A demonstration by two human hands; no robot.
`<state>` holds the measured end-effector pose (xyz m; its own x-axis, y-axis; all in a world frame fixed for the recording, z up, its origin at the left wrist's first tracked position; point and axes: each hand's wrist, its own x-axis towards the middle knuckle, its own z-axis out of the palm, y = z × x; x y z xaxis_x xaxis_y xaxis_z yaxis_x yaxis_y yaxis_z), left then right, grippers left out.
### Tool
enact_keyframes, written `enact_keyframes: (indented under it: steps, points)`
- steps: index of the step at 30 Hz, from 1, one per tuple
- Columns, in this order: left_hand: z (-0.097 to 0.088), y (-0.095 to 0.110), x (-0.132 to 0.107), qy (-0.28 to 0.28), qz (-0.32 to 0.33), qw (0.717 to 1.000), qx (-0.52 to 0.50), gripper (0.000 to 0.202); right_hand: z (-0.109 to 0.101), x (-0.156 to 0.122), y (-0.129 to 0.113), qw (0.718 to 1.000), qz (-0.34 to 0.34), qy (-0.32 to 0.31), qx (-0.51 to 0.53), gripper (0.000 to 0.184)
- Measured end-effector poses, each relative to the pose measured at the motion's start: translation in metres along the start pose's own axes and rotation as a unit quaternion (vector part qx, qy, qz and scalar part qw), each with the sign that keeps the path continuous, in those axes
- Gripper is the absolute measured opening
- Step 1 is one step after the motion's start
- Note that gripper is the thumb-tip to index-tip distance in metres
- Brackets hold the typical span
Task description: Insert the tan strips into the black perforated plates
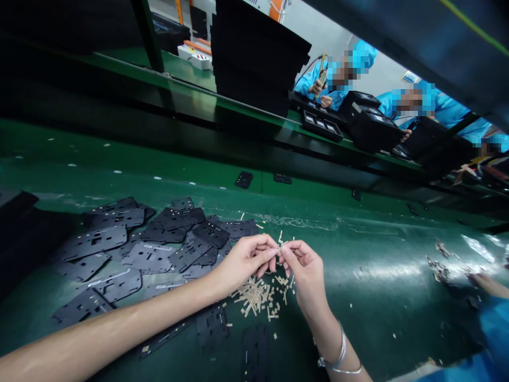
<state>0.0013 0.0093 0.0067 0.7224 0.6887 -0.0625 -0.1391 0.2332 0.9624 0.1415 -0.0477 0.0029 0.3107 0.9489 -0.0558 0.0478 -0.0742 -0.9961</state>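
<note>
My left hand (244, 260) and my right hand (304, 270) meet fingertip to fingertip above the green work surface (358, 249). Both pinch a tiny pale strip (280, 245) between thumb and forefinger. Right below them lies a heap of small tan strips (258, 297). To the left, several flat black sheets with cut-outs (151, 244) are spread in a loose pile. A silver bangle (340, 358) is on my right wrist.
Other black sheets (212, 326) lie under my forearms. A tall stack of black trays (254, 58) stands on the far shelf. People in blue coats (338, 79) work at black boxes (369, 124) across the line. Another person's hand (491, 284) rests at the right by scraps (439, 265).
</note>
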Motion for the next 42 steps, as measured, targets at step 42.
enact_keyframes:
  steps: [42]
  points:
    - [-0.001,-0.001,-0.002,0.115,0.102,0.967,0.202,0.017,-0.009,-0.004,-0.014,0.845,-0.377,0.065,-0.373,0.012]
